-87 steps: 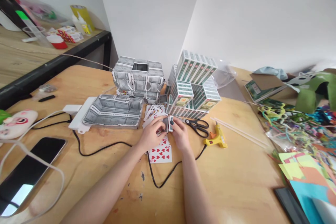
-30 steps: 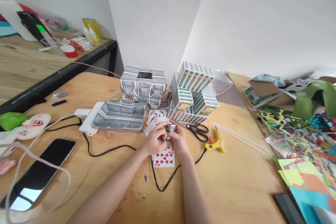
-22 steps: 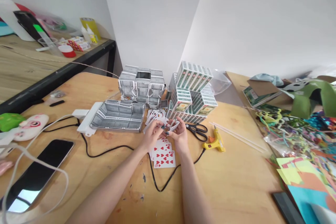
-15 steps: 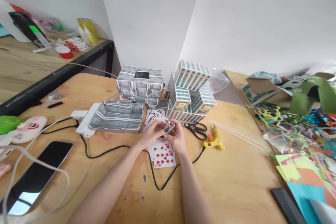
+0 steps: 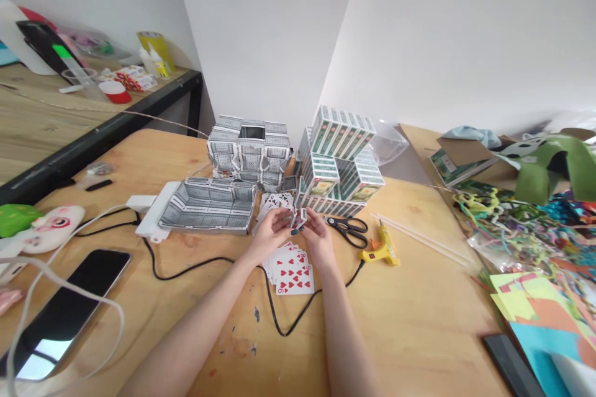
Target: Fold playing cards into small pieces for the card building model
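Observation:
Between my left hand (image 5: 273, 232) and my right hand (image 5: 319, 237) is a small folded playing card (image 5: 300, 217), pinched by the fingers of both. Its far side is partly hidden by my fingertips. Under and in front of my hands lie fanned playing cards (image 5: 295, 279), hearts face up, with the nine nearest me. More face-up cards (image 5: 278, 200) lie just beyond my left hand. Behind them are an open tray made of grey-patterned cards (image 5: 209, 205) and a taller grey card structure (image 5: 251, 149). Black-handled scissors (image 5: 351, 232) rest to the right of my right hand.
A yellow glue gun (image 5: 382, 249) lies at right, its black cord looping in front of the cards. Near it are clear glue sticks (image 5: 423, 239). Green-and-white card boxes (image 5: 338, 161) are stacked at the back. A phone (image 5: 65, 310) and white cable lie left; craft scraps (image 5: 535, 236) right.
My hands have turned the folded card so its printed face shows more, and my fingers have spread slightly apart around it. The fanned hearts have shifted slightly to the right.

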Demonstrator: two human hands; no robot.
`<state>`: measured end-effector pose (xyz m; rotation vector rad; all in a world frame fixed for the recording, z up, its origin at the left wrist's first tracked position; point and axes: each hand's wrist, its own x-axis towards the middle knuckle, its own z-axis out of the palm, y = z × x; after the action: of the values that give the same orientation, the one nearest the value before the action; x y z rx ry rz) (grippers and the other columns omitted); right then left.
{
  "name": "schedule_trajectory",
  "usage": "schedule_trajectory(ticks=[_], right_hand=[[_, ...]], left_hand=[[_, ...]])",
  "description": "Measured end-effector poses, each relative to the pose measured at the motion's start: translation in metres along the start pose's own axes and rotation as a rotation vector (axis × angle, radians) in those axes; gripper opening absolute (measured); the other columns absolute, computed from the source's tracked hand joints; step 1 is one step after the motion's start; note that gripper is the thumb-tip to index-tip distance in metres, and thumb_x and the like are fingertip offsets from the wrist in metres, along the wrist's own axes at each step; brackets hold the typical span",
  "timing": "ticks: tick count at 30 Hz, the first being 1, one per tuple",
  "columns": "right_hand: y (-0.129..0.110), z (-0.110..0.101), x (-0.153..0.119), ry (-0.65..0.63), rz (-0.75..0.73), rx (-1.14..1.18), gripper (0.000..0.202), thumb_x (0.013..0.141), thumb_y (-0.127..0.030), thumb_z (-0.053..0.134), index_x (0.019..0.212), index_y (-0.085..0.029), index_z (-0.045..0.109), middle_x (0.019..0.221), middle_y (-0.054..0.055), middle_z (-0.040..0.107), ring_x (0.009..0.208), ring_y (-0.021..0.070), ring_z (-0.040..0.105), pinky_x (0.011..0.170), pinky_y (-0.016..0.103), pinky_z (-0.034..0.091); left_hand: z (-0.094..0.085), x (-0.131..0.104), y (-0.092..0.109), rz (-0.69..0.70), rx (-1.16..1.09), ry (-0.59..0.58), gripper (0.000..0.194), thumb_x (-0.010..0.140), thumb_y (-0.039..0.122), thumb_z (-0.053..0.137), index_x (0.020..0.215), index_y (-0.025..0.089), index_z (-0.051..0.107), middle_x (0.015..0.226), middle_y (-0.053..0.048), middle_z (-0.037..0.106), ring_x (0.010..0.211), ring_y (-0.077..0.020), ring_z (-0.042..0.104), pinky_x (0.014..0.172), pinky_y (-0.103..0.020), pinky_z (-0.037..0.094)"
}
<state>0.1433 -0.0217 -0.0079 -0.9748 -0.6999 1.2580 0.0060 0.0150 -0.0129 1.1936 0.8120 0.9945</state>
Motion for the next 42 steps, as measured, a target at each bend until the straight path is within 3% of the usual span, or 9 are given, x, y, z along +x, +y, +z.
schedule_trajectory(ticks=[7, 12, 18, 29, 34, 42], right_hand=[[-0.010, -0.001, -0.003, -0.040, 0.064, 0.036, 0.041, 0.065, -0.030, 0.066, 0.106, -0.023, 0.063, 0.114, 0.006, 0.062, 0.103, 0.0247, 0.058, 0.083, 0.038, 0.048], [-0.006, 0.003, -0.002, 0.028, 0.041, 0.006, 0.036, 0.065, -0.028, 0.067, 0.100, -0.021, 0.066, 0.105, 0.006, 0.067, 0.093, 0.0227, 0.062, 0.079, 0.037, 0.050], [0.001, 0.010, -0.003, 0.044, 0.030, -0.140, 0.035, 0.069, -0.033, 0.066, 0.101, -0.020, 0.064, 0.098, 0.005, 0.069, 0.087, 0.0224, 0.064, 0.074, 0.037, 0.053], [0.002, 0.004, 0.000, 0.007, 0.060, -0.091, 0.026, 0.074, -0.037, 0.062, 0.092, -0.019, 0.068, 0.095, 0.004, 0.068, 0.086, 0.0201, 0.063, 0.079, 0.035, 0.051], [-0.001, 0.004, 0.000, -0.043, 0.098, -0.032, 0.027, 0.072, -0.037, 0.065, 0.092, -0.018, 0.069, 0.099, 0.005, 0.068, 0.091, 0.0212, 0.061, 0.084, 0.037, 0.049], [0.001, 0.002, 0.001, -0.022, 0.137, 0.004, 0.023, 0.067, -0.036, 0.069, 0.078, -0.016, 0.072, 0.084, 0.005, 0.070, 0.082, 0.0198, 0.063, 0.081, 0.035, 0.049]], left_hand=[[0.003, -0.006, -0.007, 0.138, 0.245, -0.011, 0.055, 0.069, 0.006, 0.057, 0.121, 0.021, 0.045, 0.130, -0.010, 0.048, 0.119, -0.0211, 0.047, 0.102, -0.042, 0.039], [0.003, -0.009, -0.005, 0.247, 0.426, 0.042, 0.059, 0.068, 0.002, 0.053, 0.123, 0.025, 0.046, 0.131, -0.007, 0.047, 0.121, -0.0208, 0.046, 0.101, -0.043, 0.042], [-0.002, -0.008, -0.003, 0.278, 0.517, 0.077, 0.061, 0.068, 0.001, 0.052, 0.124, 0.027, 0.046, 0.131, -0.005, 0.047, 0.121, -0.0207, 0.045, 0.099, -0.041, 0.043], [-0.005, -0.006, -0.006, 0.281, 0.607, 0.067, 0.060, 0.069, 0.004, 0.053, 0.125, 0.026, 0.046, 0.132, -0.004, 0.048, 0.121, -0.0213, 0.046, 0.102, -0.043, 0.040], [-0.005, -0.007, -0.003, 0.320, 0.670, 0.084, 0.059, 0.070, 0.005, 0.054, 0.125, 0.026, 0.046, 0.131, -0.004, 0.050, 0.120, -0.0209, 0.047, 0.100, -0.042, 0.043], [-0.002, -0.009, 0.001, 0.431, 0.765, 0.147, 0.058, 0.070, 0.005, 0.057, 0.123, 0.024, 0.048, 0.127, -0.005, 0.053, 0.118, -0.0208, 0.049, 0.095, -0.037, 0.049]])
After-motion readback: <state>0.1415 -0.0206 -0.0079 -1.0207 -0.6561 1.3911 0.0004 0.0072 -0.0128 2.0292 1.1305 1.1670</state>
